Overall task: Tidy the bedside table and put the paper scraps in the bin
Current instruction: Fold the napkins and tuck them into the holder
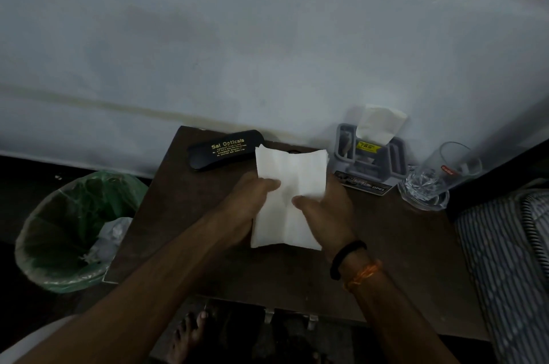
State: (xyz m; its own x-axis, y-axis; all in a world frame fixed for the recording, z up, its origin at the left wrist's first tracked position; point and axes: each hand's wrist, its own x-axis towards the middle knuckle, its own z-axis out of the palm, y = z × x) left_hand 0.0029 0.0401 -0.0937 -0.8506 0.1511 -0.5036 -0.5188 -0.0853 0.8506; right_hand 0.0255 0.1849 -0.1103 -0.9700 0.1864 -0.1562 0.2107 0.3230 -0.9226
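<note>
Tissue [289, 197] gripped by left hand [249, 209], right hand [322, 212] | bin [44, 245]: crumpled paper [108, 239]

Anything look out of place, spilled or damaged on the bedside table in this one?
Nothing spilled or broken. The glass stands upright near the table's right edge, the spectacle case lies at the back. Both hands, left and right, hold a white tissue.
</note>
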